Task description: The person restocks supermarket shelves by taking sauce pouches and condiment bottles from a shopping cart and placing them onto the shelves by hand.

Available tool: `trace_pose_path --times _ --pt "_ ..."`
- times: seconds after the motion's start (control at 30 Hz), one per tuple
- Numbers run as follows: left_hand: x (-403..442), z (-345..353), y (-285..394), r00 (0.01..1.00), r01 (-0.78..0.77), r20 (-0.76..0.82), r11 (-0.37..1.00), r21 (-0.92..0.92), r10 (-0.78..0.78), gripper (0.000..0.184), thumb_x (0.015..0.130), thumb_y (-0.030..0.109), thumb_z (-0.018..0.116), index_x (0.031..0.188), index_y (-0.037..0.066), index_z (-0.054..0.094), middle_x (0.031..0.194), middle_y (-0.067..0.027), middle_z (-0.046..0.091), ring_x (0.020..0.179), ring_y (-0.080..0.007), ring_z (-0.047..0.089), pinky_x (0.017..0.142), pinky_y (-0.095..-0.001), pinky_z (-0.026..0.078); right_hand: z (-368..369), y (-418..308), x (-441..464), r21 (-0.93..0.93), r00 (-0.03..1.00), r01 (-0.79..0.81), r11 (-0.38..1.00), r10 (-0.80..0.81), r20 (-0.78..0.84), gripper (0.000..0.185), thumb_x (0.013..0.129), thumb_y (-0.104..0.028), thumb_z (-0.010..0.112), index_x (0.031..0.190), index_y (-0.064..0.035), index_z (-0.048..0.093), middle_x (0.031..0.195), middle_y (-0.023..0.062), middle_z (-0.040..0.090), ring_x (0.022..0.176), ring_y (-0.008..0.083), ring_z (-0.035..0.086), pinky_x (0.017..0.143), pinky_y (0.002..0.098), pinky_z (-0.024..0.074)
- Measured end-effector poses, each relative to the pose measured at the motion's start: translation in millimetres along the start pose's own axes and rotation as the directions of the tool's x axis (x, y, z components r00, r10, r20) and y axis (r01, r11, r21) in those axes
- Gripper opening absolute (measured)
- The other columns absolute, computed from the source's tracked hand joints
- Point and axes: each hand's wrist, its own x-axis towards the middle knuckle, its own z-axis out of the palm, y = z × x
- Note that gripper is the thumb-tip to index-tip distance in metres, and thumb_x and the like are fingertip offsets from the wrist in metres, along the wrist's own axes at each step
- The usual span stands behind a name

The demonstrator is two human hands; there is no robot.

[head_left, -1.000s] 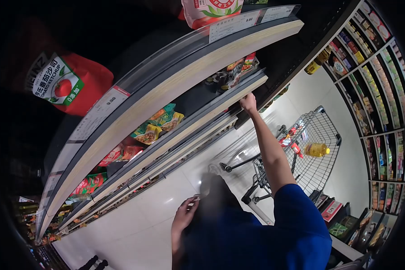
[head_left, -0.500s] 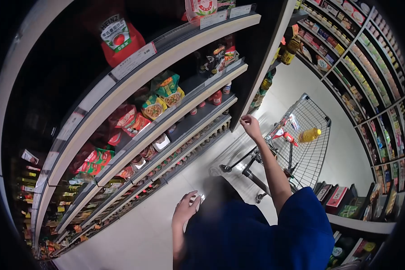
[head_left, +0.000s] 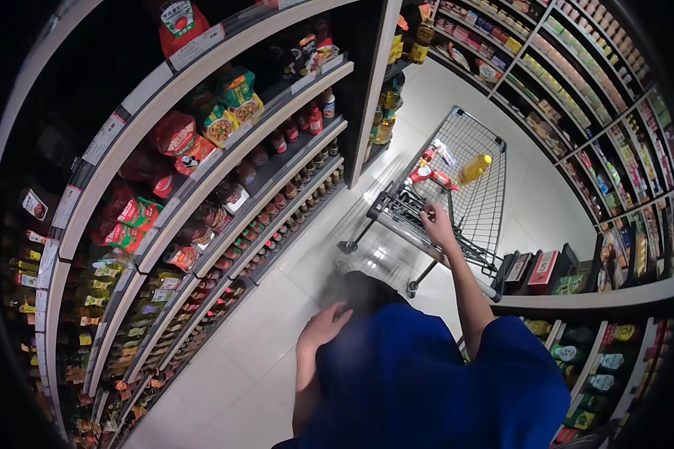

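My right hand (head_left: 436, 218) hovers over the near end of a wire shopping cart (head_left: 487, 217), its fingers curled; whether it holds anything is too small to tell. Low at my left side, my left hand (head_left: 324, 326) has its fingers apart and nothing in it. The cart holds a yellow oil bottle (head_left: 474, 170) with a yellow cap, a red bottle (head_left: 444, 180) and a red-and-white pack (head_left: 420, 171). The cart's handle bar (head_left: 408, 231) runs just in front of my right hand.
Tall curved shelves (head_left: 195, 168) with bags and bottles stand at the left. More shelves (head_left: 577, 97) curve round the right. A low shelf edge (head_left: 591, 301) with red number signs (head_left: 543, 267) lies right of the cart. The floor (head_left: 277, 303) is pale tile.
My right hand has moved away from the shelf edge to above the cart. The view has turned, and the cart appears nearer. My left hand's fingers have spread wider.
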Motion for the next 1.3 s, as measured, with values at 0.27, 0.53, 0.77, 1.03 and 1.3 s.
trace_pose_path --times 0.27,0.53,0.77,1.03,1.3 --pt "44 10 54 0.963 -0.223 -0.187 0.964 -0.147 0.194 0.04 0.098 0.031 0.064 0.129 0.005 0.062 0.107 -0.0113 0.07 0.09 -0.0215 0.069 0.083 -0.0328 0.054 -60 25 -7 0.306 0.962 -0.273 0.912 0.255 0.098 0.029 0.097 -0.022 0.064 0.11 0.0038 0.066 0.097 0.014 0.071 0.073 0.0199 0.07 0.058 0.0346 0.0583" --pt "154 37 163 0.801 -0.329 -0.517 0.943 0.039 0.301 0.035 0.096 0.021 0.064 0.127 0.004 0.06 0.124 -0.0161 0.061 0.116 -0.0316 0.06 0.099 -0.0393 0.046 -121 144 48 0.488 0.896 -0.43 0.76 0.427 0.124 0.023 0.097 -0.02 0.061 0.105 0.0016 0.067 0.089 0.0083 0.069 0.073 0.0132 0.066 0.053 0.0294 0.0565" --pt "263 85 220 0.564 -0.125 -0.714 0.898 0.422 0.414 0.045 0.096 0.025 0.064 0.134 0.004 0.054 0.139 -0.0165 0.051 0.132 -0.0354 0.046 0.114 -0.0491 0.029 -72 339 53 -0.292 0.794 -0.427 0.856 0.51 0.333 0.035 0.078 -0.031 0.067 0.096 -0.0022 0.076 0.088 0.0224 0.073 0.081 0.0355 0.072 0.08 0.0418 0.0566" --pt "282 93 221 0.569 0.038 -0.73 0.875 0.483 0.379 0.038 0.096 0.023 0.065 0.128 0.005 0.059 0.132 -0.0143 0.058 0.125 -0.0333 0.053 0.107 -0.0465 0.036 -16 382 39 -0.359 0.49 -0.703 0.614 0.784 0.38 0.051 0.079 -0.036 0.07 0.1 0.0096 0.07 0.093 0.0263 0.072 0.076 0.0354 0.075 0.07 0.0418 0.0625" --pt "288 95 221 0.604 0.098 -0.729 0.878 0.469 0.322 0.033 0.095 0.022 0.065 0.123 0.005 0.06 0.121 -0.0114 0.064 0.118 -0.0309 0.057 0.101 -0.0433 0.038 15 400 29 -0.318 0.427 -0.792 0.521 0.845 0.322 0.054 0.081 -0.044 0.071 0.105 0.0039 0.071 0.096 0.0239 0.073 0.08 0.0341 0.075 0.072 0.0431 0.0617"
